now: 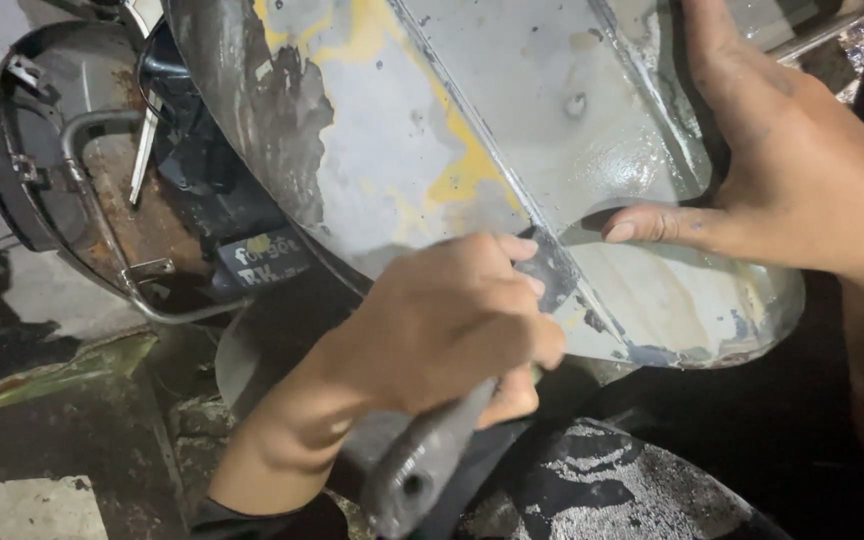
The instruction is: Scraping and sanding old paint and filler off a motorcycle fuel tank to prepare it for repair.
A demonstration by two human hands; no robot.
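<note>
A curved grey metal body panel with yellow filler patches and flaked dark paint fills the upper middle. My left hand is clenched around a grey-handled scraper; its dark blade lies against the raised ridge of the panel. My right hand grips the panel's right side, thumb stretched along its lower part close to the blade.
A rusty round housing with wire brackets sits at the left, with dark scooter parts beside it. A dark tyre or wheel cover lies below. The dirty concrete floor shows at lower left.
</note>
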